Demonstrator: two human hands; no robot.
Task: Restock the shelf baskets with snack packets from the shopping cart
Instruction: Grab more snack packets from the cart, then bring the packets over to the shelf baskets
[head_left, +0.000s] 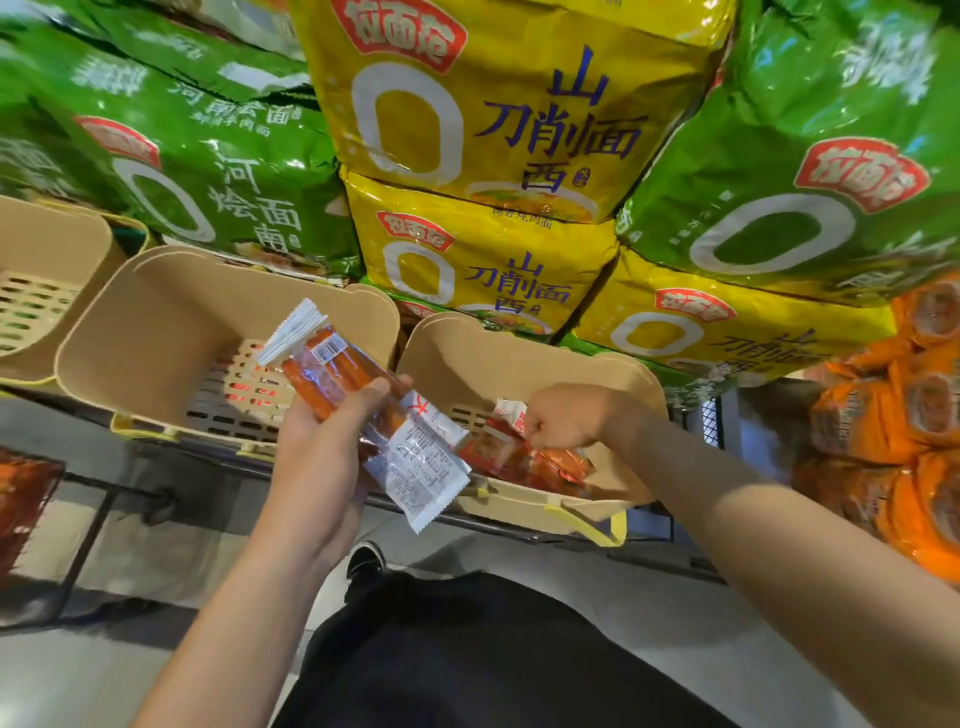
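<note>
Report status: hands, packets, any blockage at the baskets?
Left hand grips snack packets over middle basket. Right hand pinches red packet inside right basket. Nothing blocking either basket.

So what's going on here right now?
A person is restocking shelf baskets. The left hand holds a few long snack packets above the shelf edge. The right hand reaches into the right basket, fingers curled on the red packets already lying there. The middle basket shows no packets inside. Big noodle bags are stacked behind.
</note>
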